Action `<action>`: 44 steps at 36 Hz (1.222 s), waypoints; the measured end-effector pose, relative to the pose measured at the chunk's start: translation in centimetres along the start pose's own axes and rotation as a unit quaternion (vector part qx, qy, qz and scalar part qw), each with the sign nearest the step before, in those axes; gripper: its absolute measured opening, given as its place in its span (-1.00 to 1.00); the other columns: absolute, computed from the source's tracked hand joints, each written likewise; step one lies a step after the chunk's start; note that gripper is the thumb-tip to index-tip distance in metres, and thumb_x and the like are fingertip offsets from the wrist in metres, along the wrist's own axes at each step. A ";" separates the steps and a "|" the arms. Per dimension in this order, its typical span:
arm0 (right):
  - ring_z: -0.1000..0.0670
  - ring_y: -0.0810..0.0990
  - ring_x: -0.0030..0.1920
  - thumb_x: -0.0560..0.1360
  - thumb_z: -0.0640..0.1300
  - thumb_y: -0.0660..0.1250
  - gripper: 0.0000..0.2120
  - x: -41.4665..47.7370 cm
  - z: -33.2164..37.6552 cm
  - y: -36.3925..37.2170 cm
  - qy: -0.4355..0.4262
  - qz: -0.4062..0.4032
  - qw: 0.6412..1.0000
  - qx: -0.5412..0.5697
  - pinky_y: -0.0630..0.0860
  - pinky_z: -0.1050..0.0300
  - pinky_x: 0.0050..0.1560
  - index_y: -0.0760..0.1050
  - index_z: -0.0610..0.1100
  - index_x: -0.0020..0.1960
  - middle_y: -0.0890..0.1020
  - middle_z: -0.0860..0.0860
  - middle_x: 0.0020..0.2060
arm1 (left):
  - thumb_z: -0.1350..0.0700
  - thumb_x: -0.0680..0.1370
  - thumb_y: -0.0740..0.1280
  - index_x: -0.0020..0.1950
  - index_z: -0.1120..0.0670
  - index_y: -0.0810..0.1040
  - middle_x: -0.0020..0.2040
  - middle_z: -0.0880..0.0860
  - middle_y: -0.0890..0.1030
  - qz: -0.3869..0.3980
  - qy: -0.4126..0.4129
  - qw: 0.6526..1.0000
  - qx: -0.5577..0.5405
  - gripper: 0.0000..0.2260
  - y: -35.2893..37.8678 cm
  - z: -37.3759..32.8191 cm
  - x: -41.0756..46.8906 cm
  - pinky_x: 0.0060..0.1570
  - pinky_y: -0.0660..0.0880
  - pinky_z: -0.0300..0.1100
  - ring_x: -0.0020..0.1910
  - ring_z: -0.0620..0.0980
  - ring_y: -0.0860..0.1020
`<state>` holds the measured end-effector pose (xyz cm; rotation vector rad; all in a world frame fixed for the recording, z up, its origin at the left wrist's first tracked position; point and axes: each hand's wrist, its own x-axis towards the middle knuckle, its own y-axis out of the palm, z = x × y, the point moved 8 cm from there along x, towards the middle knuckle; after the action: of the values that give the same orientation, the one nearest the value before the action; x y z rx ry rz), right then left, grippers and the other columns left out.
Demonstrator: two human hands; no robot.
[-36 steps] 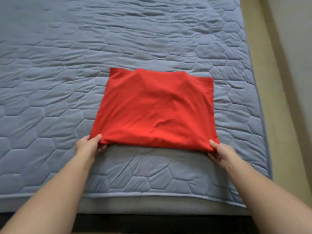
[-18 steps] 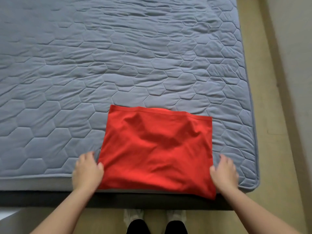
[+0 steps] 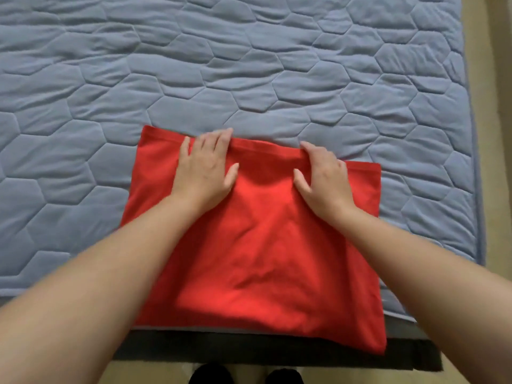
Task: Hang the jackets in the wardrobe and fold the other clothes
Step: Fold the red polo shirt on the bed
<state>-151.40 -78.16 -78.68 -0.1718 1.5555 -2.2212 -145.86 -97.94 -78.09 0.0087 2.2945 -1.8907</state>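
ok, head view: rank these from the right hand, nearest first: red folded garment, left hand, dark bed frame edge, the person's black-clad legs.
From the right hand:
1. red folded garment: directly under it, touching.
2. left hand: to its left, on the same garment.
3. dark bed frame edge: below the garment's near edge.
4. black-clad legs: bottom of the view, past the frame.
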 end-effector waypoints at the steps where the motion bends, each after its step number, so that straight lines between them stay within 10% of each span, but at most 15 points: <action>1: -0.14 0.46 0.23 0.52 -0.07 0.28 -0.59 0.4 -0.1 -0.5 -0.017 0.009 1.000 0.008 0.32 -0.07 0.24 0.41 -0.15 0.34 0.53 -0.11 0.20 | -0.09 0.54 0.23 0.46 0.10 0.29 0.35 0.13 0.42 0.022 0.023 1.000 0.002 -0.47 -0.3 0.4 0.9 0.30 0.26 0.09 0.31 0.14 0.38; 7: 0.07 0.51 -0.25 0.53 -0.19 0.34 -0.92 2.8 -0.5 -2.6 -0.026 0.149 0.971 0.185 0.36 0.15 -0.20 0.58 -0.16 -0.12 0.59 -0.03 -0.29 | 0.03 0.54 0.36 -0.14 0.13 0.55 -0.30 -0.02 0.53 0.186 0.039 0.964 -0.187 -0.82 -2.3 2.0 4.7 -0.29 0.33 -0.28 -0.21 0.03 0.50; 11: 0.23 0.41 -0.36 0.54 -0.10 0.35 -0.87 3.9 -1.1 -1.2 0.024 0.217 0.957 0.189 0.30 0.37 -0.34 0.55 -0.07 -0.18 0.51 0.11 -0.37 | -0.05 0.55 0.33 -0.10 0.10 0.60 -0.16 0.04 0.60 0.301 -0.018 0.935 -0.188 -0.78 -0.6 3.4 5.4 -0.17 0.40 -0.18 -0.17 -0.01 0.51; 19: -0.13 0.29 0.45 0.54 0.00 0.15 -0.53 1.4 1.7 -2.8 0.001 -0.074 0.997 -0.022 0.18 -0.15 0.39 0.35 -0.14 0.40 0.35 -0.12 0.43 | -0.05 0.53 0.15 0.40 0.10 0.36 0.41 0.17 0.37 -0.088 -0.021 0.996 -0.011 -0.53 -2.7 -0.6 1.1 0.41 0.06 0.21 0.44 0.13 0.29; 26: -0.09 -0.08 0.56 0.53 0.25 -0.09 -0.32 2.3 2.1 4.6 -0.068 0.073 0.984 -0.150 -0.14 -0.29 0.46 -0.02 -0.01 0.57 -0.03 -0.02 0.56 | -0.22 0.56 -0.02 0.57 0.02 -0.04 0.57 0.13 -0.09 0.018 -0.009 0.999 0.046 -0.36 4.3 -0.7 1.4 0.45 -0.23 0.21 0.55 0.10 -0.12; 37: -0.12 -0.09 0.55 0.58 0.19 0.02 -0.36 2.7 2.8 4.9 -0.045 0.155 0.968 -0.193 -0.08 -0.34 0.43 -0.07 -0.03 0.57 -0.06 -0.05 0.56 | -0.17 0.57 0.05 0.57 -0.01 -0.02 0.58 0.06 -0.07 0.064 -0.039 0.997 -0.030 -0.39 3.9 -1.1 -5.0 0.46 -0.17 0.15 0.56 0.03 -0.07; 44: -0.20 0.50 0.20 0.45 -0.01 0.30 -0.58 4.7 8.1 2.0 -0.065 0.252 0.962 -0.081 0.42 -0.02 0.10 0.39 -0.17 0.24 0.53 -0.19 0.18 | 0.09 0.35 0.50 0.07 0.08 0.56 0.02 0.08 0.57 0.044 -0.217 0.966 -0.133 -0.68 1.6 -2.3 -20.4 -0.06 0.48 -0.03 0.00 0.13 0.56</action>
<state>-152.46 -87.66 -78.21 0.0323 1.5066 -1.6577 -125.87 -93.32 -76.50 -0.3008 2.1718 -1.3615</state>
